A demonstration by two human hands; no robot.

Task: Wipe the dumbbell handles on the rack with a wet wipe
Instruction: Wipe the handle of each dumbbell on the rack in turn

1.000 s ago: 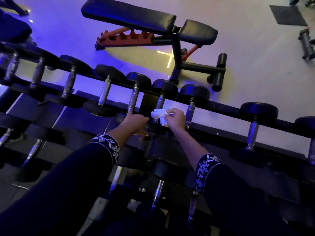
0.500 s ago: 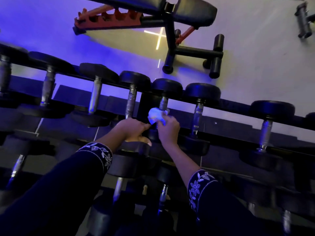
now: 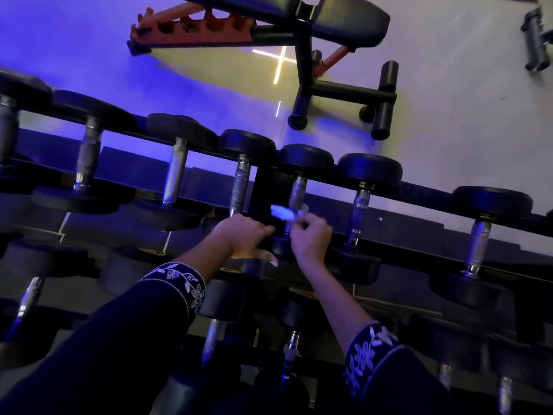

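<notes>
My left hand (image 3: 242,239) closes its grip over the near end of one dumbbell (image 3: 239,187), bracing it, I judge. Just beside it the wet wipe (image 3: 281,211) touches the next handle (image 3: 296,190) on the rack (image 3: 428,191), pinched in my right hand (image 3: 311,239), ready to rub along the steel.

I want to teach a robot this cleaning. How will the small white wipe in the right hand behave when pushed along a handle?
The small white crumpled wet wipe looks floppy, so it probably bunches rather than staying flat. It seems light: the right hand pinches it at the fingertips only.
</notes>
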